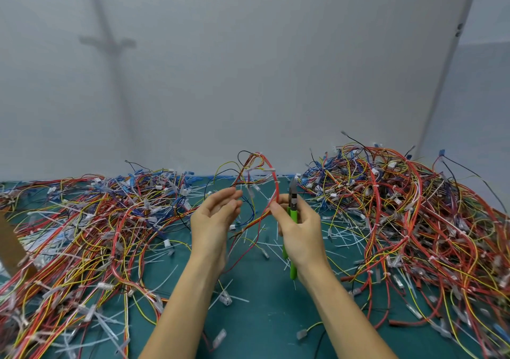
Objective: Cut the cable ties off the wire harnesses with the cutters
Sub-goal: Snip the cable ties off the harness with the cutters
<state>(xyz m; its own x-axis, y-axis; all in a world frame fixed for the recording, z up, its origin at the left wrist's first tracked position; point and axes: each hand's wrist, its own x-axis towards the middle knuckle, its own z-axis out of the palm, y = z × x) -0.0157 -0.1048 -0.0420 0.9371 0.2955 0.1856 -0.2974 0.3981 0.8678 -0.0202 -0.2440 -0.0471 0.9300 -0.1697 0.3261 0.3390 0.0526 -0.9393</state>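
My right hand (299, 229) grips the green-handled cutters (292, 212), jaws pointing up, and its thumb and fingertips also pinch a red-and-orange wire harness (271, 176) that arches up above the table. White cable ties (269, 169) sit on the harness near the top of the arch. My left hand (214, 218) is raised just left of the harness, palm turned toward it, fingers relaxed and holding nothing.
Large tangled piles of harnesses lie left (91, 220) and right (408, 215) on the green mat (262, 311). Cut white tie pieces (229, 299) litter the mat between my arms. A brown cardboard edge (11, 245) stands far left. A grey wall rises behind.
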